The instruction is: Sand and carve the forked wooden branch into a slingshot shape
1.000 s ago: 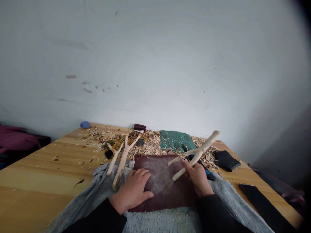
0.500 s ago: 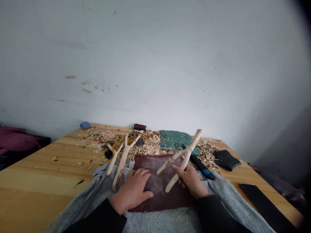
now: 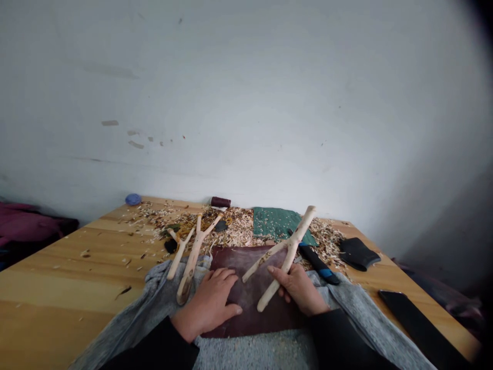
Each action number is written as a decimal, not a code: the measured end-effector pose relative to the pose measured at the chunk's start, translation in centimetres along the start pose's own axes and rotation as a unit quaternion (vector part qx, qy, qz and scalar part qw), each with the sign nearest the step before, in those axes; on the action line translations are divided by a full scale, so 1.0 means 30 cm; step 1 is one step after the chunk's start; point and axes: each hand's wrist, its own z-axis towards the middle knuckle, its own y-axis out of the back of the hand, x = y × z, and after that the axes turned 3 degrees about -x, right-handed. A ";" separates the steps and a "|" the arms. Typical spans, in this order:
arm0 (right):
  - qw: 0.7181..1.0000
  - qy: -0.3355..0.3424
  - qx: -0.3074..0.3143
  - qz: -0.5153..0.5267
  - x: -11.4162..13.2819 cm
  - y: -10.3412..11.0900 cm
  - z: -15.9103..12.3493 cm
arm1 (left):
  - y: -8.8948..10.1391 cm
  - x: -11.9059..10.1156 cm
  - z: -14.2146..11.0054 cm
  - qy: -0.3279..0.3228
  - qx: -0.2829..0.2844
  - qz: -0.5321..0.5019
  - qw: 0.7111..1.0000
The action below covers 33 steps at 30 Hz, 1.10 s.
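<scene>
Pale forked branch (image 3: 289,247) in right hand (image 3: 298,289)

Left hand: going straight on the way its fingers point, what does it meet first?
Probably the thin branch of the forked stick in the right hand, just past the left fingertips; depth is unclear, so the hand might pass under it.

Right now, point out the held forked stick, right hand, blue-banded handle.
Forked stick (image 3: 291,246), head view, on the fork junction.
Right hand (image 3: 298,290), head view, on the back of the hand.
Blue-banded handle (image 3: 325,273), head view, on the blue band.
</scene>
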 end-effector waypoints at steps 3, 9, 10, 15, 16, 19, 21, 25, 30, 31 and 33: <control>0.999 -0.006 -0.032 0.002 -0.005 0.008 0.008 | 0.002 -0.005 0.001 0.000 0.005 0.005 1.000; 0.985 -0.023 -0.170 -0.010 -0.036 0.074 0.060 | 0.009 -0.008 -0.001 0.006 0.009 0.008 1.000; 0.983 -0.024 -0.180 -0.012 -0.038 0.079 0.064 | 0.010 -0.008 -0.002 0.006 0.009 0.008 1.000; 0.992 -0.016 -0.128 -0.008 -0.022 0.046 0.039 | 0.016 -0.008 -0.004 0.007 0.011 0.005 1.000; 0.994 -0.014 -0.104 -0.005 -0.015 0.033 0.028 | 0.014 -0.007 -0.003 0.006 0.011 0.005 1.000; 1.000 -0.005 -0.023 0.001 0.006 0.000 0.000 | 0.007 -0.004 0.000 0.004 0.005 0.003 1.000; 1.000 0.000 -0.007 -0.001 0.013 -0.006 -0.006 | 0.002 -0.003 0.001 0.003 0.003 0.000 1.000; 0.995 -0.019 -0.092 -0.014 -0.007 0.029 0.024 | 0.001 -0.002 0.001 0.006 0.003 -0.001 1.000; 0.985 -0.027 -0.169 -0.024 -0.045 0.082 0.066 | 0.003 -0.001 -0.002 0.005 0.002 0.000 1.000; 0.986 -0.026 -0.166 -0.023 -0.046 0.082 0.065 | 0.003 -0.001 -0.003 0.003 0.002 0.000 1.000; 0.990 -0.021 -0.140 -0.018 -0.038 0.067 0.051 | 0.002 -0.001 -0.003 0.003 0.000 0.000 1.000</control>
